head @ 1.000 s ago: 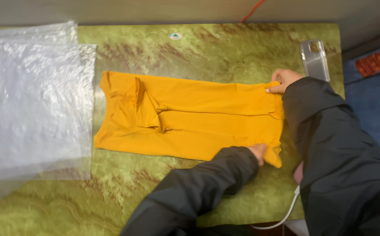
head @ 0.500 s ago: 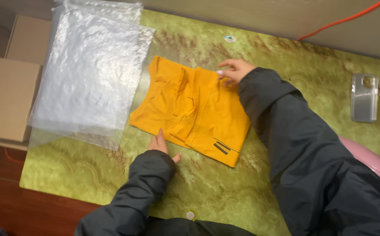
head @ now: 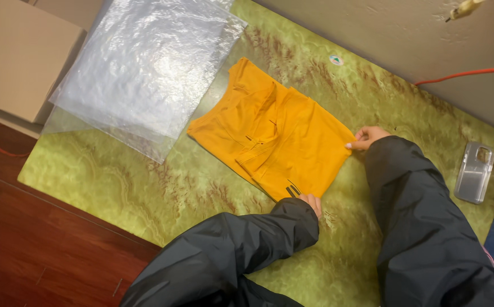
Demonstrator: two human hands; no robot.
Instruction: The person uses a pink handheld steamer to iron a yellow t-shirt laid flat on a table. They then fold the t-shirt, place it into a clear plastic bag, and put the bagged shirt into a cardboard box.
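Two hands work the folded orange garment (head: 275, 136) that we have lying on the green marbled mat (head: 144, 182). Our right hand (head: 366, 137) pinches the garment's far corner, fingers closed on the cloth edge. Our left hand (head: 312, 203) rests at the near corner, mostly hidden by its dark sleeve (head: 241, 244), so we cannot tell whether it grips the cloth or only presses on it. Between the two hands runs the garment's folded edge.

Beyond the garment, away from both hands, a clear plastic bag (head: 144, 62) lies flat, its corner just beside the cloth, and past it sits a cardboard box (head: 19, 51). Off to the outer side of our right hand, well apart, lies a grey phone (head: 474, 171). Farther out, an orange cord (head: 468, 73) trails along the floor.
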